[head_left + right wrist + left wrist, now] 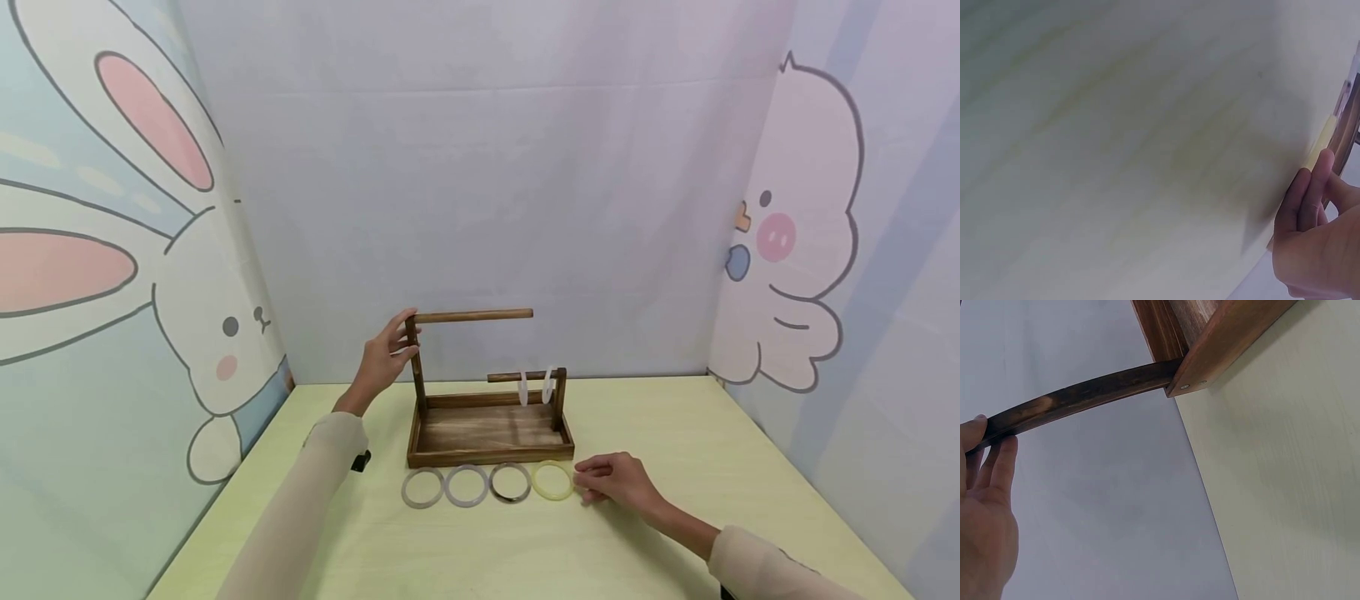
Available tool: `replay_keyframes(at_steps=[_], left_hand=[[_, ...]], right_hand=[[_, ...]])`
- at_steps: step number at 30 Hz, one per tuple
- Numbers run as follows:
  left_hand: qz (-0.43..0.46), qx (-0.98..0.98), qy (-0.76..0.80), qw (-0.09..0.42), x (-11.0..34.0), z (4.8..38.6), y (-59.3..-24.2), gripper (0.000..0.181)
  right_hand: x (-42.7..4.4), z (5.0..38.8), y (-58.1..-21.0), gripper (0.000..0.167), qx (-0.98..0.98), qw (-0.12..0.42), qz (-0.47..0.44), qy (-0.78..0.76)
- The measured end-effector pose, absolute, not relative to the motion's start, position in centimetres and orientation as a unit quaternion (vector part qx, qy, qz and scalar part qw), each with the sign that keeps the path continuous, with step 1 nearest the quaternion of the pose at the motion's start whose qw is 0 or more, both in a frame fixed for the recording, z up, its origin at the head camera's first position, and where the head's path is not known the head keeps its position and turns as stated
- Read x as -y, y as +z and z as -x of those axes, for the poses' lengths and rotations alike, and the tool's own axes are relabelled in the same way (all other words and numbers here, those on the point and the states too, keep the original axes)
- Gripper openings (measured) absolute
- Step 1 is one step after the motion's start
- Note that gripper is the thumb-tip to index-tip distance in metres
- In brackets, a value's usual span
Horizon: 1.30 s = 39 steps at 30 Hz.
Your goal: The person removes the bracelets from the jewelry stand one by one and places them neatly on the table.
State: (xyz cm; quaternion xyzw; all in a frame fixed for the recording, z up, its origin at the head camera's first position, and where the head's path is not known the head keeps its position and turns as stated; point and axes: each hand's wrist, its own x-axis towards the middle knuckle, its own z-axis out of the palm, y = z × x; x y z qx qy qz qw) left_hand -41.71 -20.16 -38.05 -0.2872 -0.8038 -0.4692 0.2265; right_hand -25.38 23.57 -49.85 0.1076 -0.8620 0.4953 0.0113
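Observation:
My left hand (386, 358) grips the top of the tall left post of a dark wooden bangle stand (491, 457). In the left wrist view, the thumb and fingers of the left hand (988, 506) lie on opposite sides of the curved post (1085, 397). At the right end of a row on the table, a yellow bangle (552, 481) lies flat, and my right hand (618, 482) pinches its right edge. Seen from the right wrist, the fingertips meet the yellow bangle (1321, 145); the thumb is partly hidden.
Left of the yellow bangle lie a dark mottled bangle (511, 499), a pale lavender bangle (467, 503) and a greyish bangle (422, 504). Two white bangles (523, 390) hang on the stand's short lower bar (504, 377). Above it runs a long bar (474, 316). Printed curtains surround the table (480, 550).

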Motion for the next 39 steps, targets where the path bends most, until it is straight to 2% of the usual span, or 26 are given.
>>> replay_keyframes(at_steps=[5,12,19,34,39], left_hand=[[0.292,0.802,-0.469,0.23,20.1,41.7,-37.9,0.077],[0.3,0.792,-0.475,0.239,20.3,41.6,-37.7,0.076],[0.285,0.801,-0.472,0.233,20.1,41.1,-37.3,0.078],[0.277,0.808,-0.468,0.225,20.3,41.6,-38.0,0.078],[0.286,0.8,-0.476,0.226,20.1,41.6,-37.9,0.078]], right_hand=[[-23.4,25.4,-49.6,0.031,0.85,0.002,-0.117,0.513],[-23.0,26.0,-48.8,0.028,0.862,0.043,-0.147,0.484],[-22.5,26.7,-47.9,0.027,0.835,0.034,-0.163,0.525],[-20.4,28.4,-46.2,0.023,0.864,0.11,-0.157,0.466],[-19.5,29.2,-45.7,0.024,0.853,0.116,-0.157,0.484]])
